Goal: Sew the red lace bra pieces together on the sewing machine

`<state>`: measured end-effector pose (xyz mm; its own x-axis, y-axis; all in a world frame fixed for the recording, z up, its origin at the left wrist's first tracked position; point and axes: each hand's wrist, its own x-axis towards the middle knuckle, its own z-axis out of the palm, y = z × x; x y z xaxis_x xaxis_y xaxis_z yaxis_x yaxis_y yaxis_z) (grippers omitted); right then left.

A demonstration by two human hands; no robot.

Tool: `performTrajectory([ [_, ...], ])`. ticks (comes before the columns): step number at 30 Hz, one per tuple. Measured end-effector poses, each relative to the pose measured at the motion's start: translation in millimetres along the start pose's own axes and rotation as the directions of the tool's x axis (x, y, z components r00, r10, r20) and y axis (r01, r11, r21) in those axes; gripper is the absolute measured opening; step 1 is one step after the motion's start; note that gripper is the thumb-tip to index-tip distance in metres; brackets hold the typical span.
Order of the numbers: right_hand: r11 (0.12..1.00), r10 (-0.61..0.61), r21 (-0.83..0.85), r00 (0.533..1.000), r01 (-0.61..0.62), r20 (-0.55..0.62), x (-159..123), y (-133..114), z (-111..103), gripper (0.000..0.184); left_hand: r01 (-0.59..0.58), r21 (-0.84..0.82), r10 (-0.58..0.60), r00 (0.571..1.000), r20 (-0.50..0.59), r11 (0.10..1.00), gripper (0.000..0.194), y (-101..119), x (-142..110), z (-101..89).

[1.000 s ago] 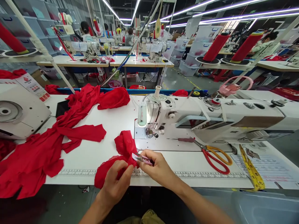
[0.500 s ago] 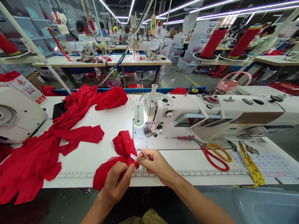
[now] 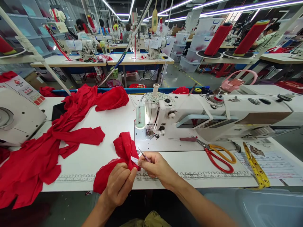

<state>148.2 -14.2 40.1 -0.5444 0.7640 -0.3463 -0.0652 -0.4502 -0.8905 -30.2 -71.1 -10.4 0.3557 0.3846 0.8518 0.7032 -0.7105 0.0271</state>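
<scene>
A red lace-edged garment piece (image 3: 124, 146) lies bunched at the table's front edge. My left hand (image 3: 119, 183) is closed on its lower part, thumb and fingertips pinching the cloth. A narrow white label (image 3: 134, 160) shows against the red fabric. At the label's right end, my right hand (image 3: 157, 168) pinches with thumb and forefinger. The same hand holds a slim pointed metal tool (image 3: 143, 154), its tip up and to the left; the fingers hide its rest. Both hands are close together, left of the sewing machine's needle area (image 3: 150, 134).
A white sewing machine (image 3: 189, 110) spans the table's right side. Before it lie scissors (image 3: 220, 156) with orange and red handles, an awl-like tool (image 3: 187, 139) and a yellow tape measure (image 3: 255, 167). Red fabric strips (image 3: 44, 151) are heaped at left. A printed ruler (image 3: 194, 175) runs along the front.
The view has shifted very slightly. Both hands keep nearly the same place and grip; slightly more of the white label shows between them.
</scene>
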Motion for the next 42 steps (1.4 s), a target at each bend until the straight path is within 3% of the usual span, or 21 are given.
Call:
performTrajectory([
  [7, 0.991, 0.047, 0.119, 0.997, -0.053, 0.057, -0.1, 3.5, 1.5, 0.031, -0.016, 0.0, 0.016, 0.999, 0.033, 1.0, 0.022, 2.1, 3.7, -2.9],
  [11, 0.997, 0.037, 0.073, 0.998, -0.04, 0.05, -1.3, 2.2, 0.9, 0.034, -0.031, 0.016, 0.031, 0.999, 0.036, 0.999, 0.021, 2.7, 5.3, -4.2],
  [14, 0.983, -0.109, -0.148, 0.994, 0.104, -0.021, -6.1, 2.2, -4.9, 0.035, -0.019, 0.014, 0.019, 0.999, 0.035, 1.0, 0.021, 1.1, 3.2, -3.7],
  [19, 0.805, -0.364, -0.537, 0.925, 0.253, -0.109, -16.9, 13.1, -16.4, 0.029, 0.059, 0.008, -0.059, 0.998, -0.003, 0.998, 0.021, 1.4, 3.7, -0.4],
  [24, 0.673, -0.504, -0.643, 0.863, 0.366, -0.036, -13.1, 26.4, -10.5, 0.02, 0.208, -0.063, -0.211, 0.976, -0.046, 0.976, 0.026, 6.9, 20.7, 3.3],
  [27, 0.629, -0.583, -0.649, 0.812, 0.429, -0.027, -4.7, 30.3, -5.6, 0.017, 0.294, -0.065, -0.294, 0.956, 0.005, 0.954, 0.025, 7.8, 28.4, 1.1],
  [30, 0.654, -0.592, -0.614, 0.804, 0.442, -0.053, 1.1, 31.0, -3.3, 0.013, 0.358, -0.055, -0.354, 0.933, 0.068, 0.932, 0.023, 7.6, 32.5, -3.4],
  [35, 0.757, -0.517, -0.512, 0.852, 0.406, -0.09, 1.8, 28.7, -2.1, 0.01, 0.433, -0.027, -0.425, 0.893, 0.149, 0.901, 0.007, 8.6, 37.7, -4.6],
  [42, 0.768, -0.486, -0.516, 0.87, 0.379, -0.085, 1.4, 31.5, -2.6, 0.01, 0.407, 0.026, -0.406, 0.901, 0.157, 0.913, 0.008, 7.7, 35.5, 0.3],
])
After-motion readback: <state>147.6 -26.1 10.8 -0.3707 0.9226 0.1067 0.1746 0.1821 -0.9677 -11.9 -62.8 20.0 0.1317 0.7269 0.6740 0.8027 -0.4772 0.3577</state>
